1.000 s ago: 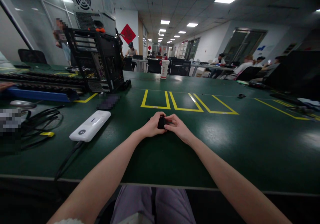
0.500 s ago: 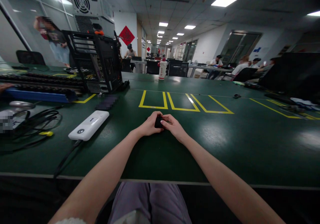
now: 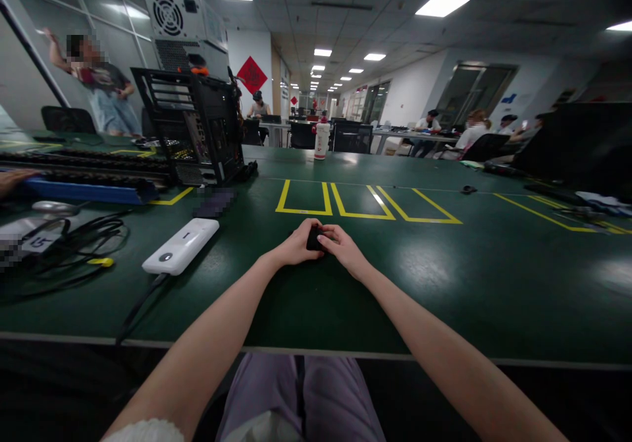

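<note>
Black object (image 3: 315, 239), small, perhaps boxy: gripped between my left hand (image 3: 297, 243) and the fingertips of my right hand (image 3: 342, 247), over the green table (image 3: 316, 323), nearer me than the yellow outlines (image 3: 363, 216).

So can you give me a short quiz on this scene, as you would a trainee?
1. True or false: the left hand and right hand both touch the black object.
2. What colour is the tape on the table?
a) red
b) yellow
c) blue
3. Fill in: the white device lies to the ____ of both hands.

Key: 1 true; 2 b; 3 left
</note>
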Demonstrator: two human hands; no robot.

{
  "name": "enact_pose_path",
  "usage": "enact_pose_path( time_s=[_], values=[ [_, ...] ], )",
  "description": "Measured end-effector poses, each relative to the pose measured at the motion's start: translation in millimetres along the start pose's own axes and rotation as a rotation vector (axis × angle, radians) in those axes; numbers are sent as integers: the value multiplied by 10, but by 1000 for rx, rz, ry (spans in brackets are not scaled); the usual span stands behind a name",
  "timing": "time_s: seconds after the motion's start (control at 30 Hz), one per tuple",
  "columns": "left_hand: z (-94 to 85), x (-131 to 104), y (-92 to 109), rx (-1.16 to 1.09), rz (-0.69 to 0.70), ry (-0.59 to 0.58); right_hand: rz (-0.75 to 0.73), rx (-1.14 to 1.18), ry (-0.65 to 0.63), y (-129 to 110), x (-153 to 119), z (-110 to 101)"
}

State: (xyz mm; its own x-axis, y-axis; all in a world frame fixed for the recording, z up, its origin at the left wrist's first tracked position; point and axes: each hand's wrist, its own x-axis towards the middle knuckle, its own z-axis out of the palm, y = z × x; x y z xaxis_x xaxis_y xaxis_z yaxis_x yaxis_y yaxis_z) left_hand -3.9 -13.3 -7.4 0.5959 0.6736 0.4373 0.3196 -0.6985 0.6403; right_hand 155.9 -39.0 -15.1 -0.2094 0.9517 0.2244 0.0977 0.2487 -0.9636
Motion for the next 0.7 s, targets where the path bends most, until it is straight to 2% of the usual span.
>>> enact_pose_path(
  time_s=[0.33, 0.7],
  values=[
    [0, -19, 2, -1, 12, 17, 12, 45, -69, -57, -30, -18],
    [0, -21, 25, -9, 11, 11, 13, 40, -10, 11, -3, 14]
  ],
)
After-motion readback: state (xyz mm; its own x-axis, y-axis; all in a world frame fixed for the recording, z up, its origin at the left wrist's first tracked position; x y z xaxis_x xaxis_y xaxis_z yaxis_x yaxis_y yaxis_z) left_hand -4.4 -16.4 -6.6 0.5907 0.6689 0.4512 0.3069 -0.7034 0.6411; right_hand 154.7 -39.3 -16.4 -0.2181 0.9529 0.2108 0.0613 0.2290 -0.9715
